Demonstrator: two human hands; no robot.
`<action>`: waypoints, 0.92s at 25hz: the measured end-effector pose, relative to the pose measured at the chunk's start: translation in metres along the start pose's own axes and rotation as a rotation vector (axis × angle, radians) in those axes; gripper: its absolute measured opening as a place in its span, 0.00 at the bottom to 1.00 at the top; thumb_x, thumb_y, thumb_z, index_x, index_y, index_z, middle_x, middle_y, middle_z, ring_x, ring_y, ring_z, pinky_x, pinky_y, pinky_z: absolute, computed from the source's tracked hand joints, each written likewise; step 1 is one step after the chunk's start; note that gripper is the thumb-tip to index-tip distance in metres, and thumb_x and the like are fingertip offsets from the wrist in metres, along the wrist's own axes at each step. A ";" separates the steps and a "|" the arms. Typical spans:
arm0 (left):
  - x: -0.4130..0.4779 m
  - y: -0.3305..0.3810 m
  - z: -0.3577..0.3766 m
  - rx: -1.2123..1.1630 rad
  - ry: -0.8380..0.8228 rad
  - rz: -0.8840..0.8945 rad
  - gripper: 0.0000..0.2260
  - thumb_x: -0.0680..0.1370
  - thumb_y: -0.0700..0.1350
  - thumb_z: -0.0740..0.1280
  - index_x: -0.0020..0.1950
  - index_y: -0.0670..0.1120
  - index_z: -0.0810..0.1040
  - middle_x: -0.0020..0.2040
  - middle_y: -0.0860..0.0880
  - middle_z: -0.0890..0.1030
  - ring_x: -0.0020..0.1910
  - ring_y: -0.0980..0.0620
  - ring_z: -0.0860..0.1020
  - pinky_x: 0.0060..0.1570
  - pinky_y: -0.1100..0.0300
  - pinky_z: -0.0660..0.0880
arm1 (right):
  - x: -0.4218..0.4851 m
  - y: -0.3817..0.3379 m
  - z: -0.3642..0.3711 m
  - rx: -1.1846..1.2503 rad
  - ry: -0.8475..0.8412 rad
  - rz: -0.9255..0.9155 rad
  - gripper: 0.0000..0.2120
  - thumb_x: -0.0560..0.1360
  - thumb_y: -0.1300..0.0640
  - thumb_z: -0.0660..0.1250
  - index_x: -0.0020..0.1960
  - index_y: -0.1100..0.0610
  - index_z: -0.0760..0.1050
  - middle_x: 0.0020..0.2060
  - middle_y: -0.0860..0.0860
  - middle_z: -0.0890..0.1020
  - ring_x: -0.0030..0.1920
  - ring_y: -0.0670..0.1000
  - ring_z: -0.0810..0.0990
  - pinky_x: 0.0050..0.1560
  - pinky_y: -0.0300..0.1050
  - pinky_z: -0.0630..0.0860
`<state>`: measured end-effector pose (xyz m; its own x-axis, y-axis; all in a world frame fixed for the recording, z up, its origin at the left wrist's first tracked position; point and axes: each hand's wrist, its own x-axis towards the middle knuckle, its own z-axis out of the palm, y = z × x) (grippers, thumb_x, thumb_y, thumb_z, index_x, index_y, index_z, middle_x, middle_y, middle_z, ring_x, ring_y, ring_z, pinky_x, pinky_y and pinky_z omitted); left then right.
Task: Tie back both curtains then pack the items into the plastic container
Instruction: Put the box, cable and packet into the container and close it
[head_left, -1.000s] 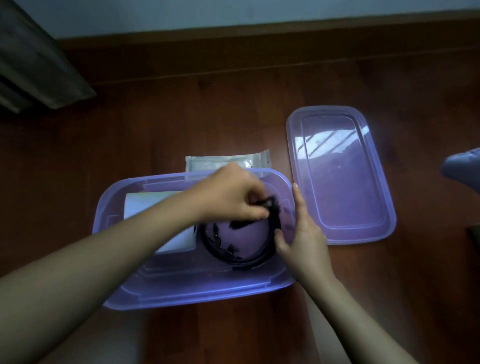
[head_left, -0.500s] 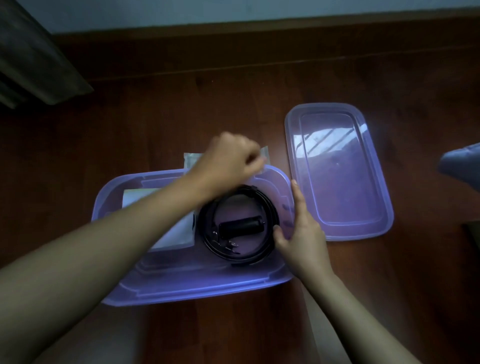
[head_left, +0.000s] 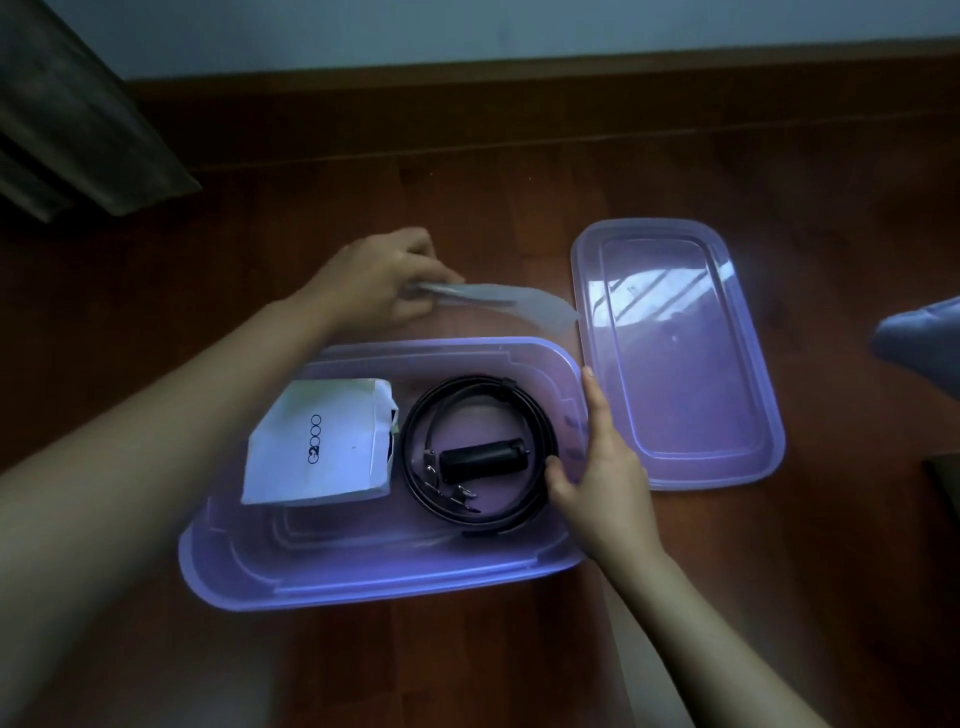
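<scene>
A translucent purple plastic container (head_left: 332, 582) lies on the wooden floor. Inside it sit a white box (head_left: 322, 441) on the left and a coiled black belt (head_left: 415, 478) on the right, with a small black cylinder (head_left: 480, 457) in the coil. My left hand (head_left: 382, 283) is beyond the container's far rim, shut on a flat clear plastic pouch (head_left: 519, 304) lifted off the floor. My right hand (head_left: 597, 478) rests against the container's right wall, thumb inside touching the belt, fingers straight.
The container's purple lid (head_left: 675, 353) lies upside down on the floor to the right. A dark curtain (head_left: 67, 119) hangs at the top left. A blue-grey cloth object (head_left: 919, 338) shows at the right edge. A wall and skirting run along the top.
My left hand let go of the black cylinder inside the belt coil, reached past the far rim and picked up the clear pouch. My right hand stayed at the container's right wall.
</scene>
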<state>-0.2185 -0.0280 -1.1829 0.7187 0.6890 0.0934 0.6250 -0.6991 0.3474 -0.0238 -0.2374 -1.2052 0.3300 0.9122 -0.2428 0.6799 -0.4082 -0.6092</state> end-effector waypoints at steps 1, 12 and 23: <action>-0.013 0.008 -0.008 -0.019 0.138 0.130 0.14 0.74 0.45 0.64 0.58 0.48 0.81 0.47 0.45 0.78 0.42 0.46 0.77 0.38 0.53 0.76 | 0.000 0.000 0.000 0.001 -0.003 0.002 0.42 0.71 0.61 0.66 0.75 0.41 0.47 0.53 0.53 0.80 0.37 0.54 0.73 0.36 0.43 0.62; -0.062 0.078 0.035 0.368 0.261 0.605 0.14 0.81 0.38 0.56 0.51 0.44 0.81 0.41 0.47 0.82 0.35 0.46 0.78 0.33 0.56 0.72 | -0.001 0.001 0.002 -0.014 0.048 -0.029 0.41 0.70 0.62 0.65 0.75 0.42 0.50 0.38 0.52 0.77 0.33 0.56 0.72 0.34 0.45 0.63; -0.057 0.086 0.023 0.436 0.404 0.459 0.09 0.75 0.36 0.66 0.53 0.42 0.82 0.38 0.46 0.82 0.31 0.46 0.76 0.26 0.57 0.72 | -0.003 0.005 0.006 -0.002 0.079 -0.074 0.48 0.69 0.62 0.66 0.74 0.40 0.38 0.50 0.59 0.80 0.38 0.62 0.77 0.35 0.46 0.66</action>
<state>-0.1986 -0.1317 -1.1799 0.8209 0.2675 0.5046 0.4135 -0.8877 -0.2022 -0.0253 -0.2415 -1.2115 0.3294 0.9342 -0.1371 0.7054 -0.3400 -0.6220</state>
